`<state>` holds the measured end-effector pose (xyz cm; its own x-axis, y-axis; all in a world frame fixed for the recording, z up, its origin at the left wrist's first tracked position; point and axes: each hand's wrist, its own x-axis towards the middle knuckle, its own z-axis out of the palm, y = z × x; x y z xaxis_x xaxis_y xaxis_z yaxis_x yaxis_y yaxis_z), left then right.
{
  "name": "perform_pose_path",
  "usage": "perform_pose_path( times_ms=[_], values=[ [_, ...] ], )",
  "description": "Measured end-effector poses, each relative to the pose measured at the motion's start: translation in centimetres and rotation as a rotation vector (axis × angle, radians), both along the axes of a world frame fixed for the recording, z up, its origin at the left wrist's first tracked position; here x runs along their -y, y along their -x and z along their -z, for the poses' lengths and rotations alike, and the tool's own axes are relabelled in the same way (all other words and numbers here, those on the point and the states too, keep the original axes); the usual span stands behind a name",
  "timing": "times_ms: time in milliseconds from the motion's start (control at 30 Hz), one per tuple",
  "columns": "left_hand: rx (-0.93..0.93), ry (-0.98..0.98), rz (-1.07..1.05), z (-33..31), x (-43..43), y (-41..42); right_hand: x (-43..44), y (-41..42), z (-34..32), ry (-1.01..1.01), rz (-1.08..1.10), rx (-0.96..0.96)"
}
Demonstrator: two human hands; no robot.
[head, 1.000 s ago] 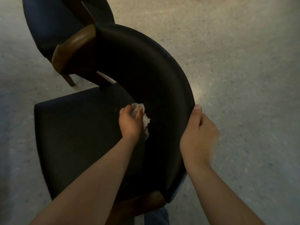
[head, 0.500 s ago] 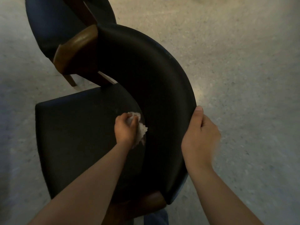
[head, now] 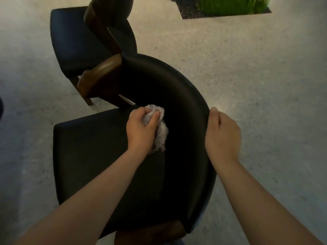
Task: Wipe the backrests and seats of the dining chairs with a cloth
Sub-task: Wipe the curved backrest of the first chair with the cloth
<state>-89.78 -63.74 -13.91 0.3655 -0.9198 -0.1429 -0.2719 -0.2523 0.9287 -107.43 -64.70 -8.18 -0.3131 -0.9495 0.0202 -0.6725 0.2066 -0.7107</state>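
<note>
Here, the left hand (head: 141,128) closes its grip round a crumpled, pale grey-white cloth (head: 161,135), thumb on top. It holds the wad against the inner face of the backrest (head: 177,92), just above where that meets the seat (head: 92,156). The backrest is a smooth, dark, leather-like shell sweeping in one broad curve; the seat is a flat, squarish pad in the same matte black covering. The right hand (head: 223,137) hooks its grip over the backrest's outer rim, thumb tip on the edge, the fingers curled behind it and mostly hidden. A rounded brown wooden armrest (head: 99,76) joins the far end of the curve, and a second wooden piece (head: 155,232) at the near end is cut off by the bottom edge. Beyond stands a second chair (head: 74,41) with a dark padded seat, its wooden frame partly hidden behind the first. The floor (head: 256,76) is pale and speckled. A dark-rimmed bed of green grass (head: 230,6) is cropped at the top.
</note>
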Motion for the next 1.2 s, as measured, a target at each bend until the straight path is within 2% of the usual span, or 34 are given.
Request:
perform_pose_path(
  times_ms=[133, 433, 633, 767, 933, 1067, 1200],
  values=[
    [-0.01, 0.068, -0.021, -1.9, 1.5, 0.9, 0.1, -0.4, 1.1, 0.01, 0.052, -0.082],
    [0.042, 0.186, -0.08, -5.6, 6.2, 5.1, 0.0, -0.3, 1.4, 0.013, 0.055, -0.128],
    [0.305, 0.139, -0.122, -4.7, 8.5, 7.7, 0.1, -0.3, 1.3, 0.012, 0.044, -0.108],
    [0.229, 0.181, -0.161, -4.0, 8.2, 7.4, 0.1, -0.4, 1.3, 0.016, 0.044, -0.119],
    [0.001, 0.139, -0.233, -2.7, 6.0, 6.8, 0.1, -0.3, 1.5, 0.004, 0.044, -0.093],
    [-0.018, 0.198, -0.21, -2.9, 5.4, 6.1, 0.1, -0.4, 1.3, 0.014, 0.045, -0.104],
    [0.075, 0.246, -0.096, -3.8, 6.9, 6.1, 0.1, -0.3, 1.5, 0.018, 0.052, -0.112]
  ],
)
